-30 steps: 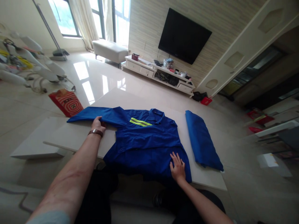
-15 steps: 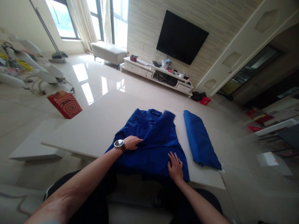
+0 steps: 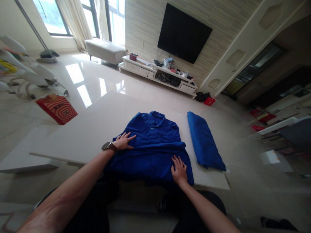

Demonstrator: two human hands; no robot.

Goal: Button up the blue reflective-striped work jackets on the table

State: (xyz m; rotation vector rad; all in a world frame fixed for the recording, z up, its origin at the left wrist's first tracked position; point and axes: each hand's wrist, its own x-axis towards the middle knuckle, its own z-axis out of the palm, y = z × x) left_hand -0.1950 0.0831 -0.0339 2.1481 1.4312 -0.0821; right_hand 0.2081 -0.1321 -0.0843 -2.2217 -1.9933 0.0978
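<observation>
- Blue jacket [image 3: 150, 160] on worktop [image 3: 80, 136], lower centre of frame.
- Sleeve [image 3: 167, 148] now folded across; outline narrower than a second ago.
- Left hand [image 3: 122, 141], right hand [image 3: 179, 171]: fingers spread on jacket, holding nothing.

Blue jacket [image 3: 145, 163]: cloth beneath left hand [image 3: 123, 141] and right hand [image 3: 179, 171] hidden from me.
Wristwatch [image 3: 106, 146]: dial unreadable from my position.
Items [image 3: 168, 62] on white cabinet [image 3: 136, 68]: several too small to identify.
White equipment [image 3: 42, 71]: cut off at left edge of view.
Dark chair [image 3: 297, 133]: blurred; cut off at right edge.
</observation>
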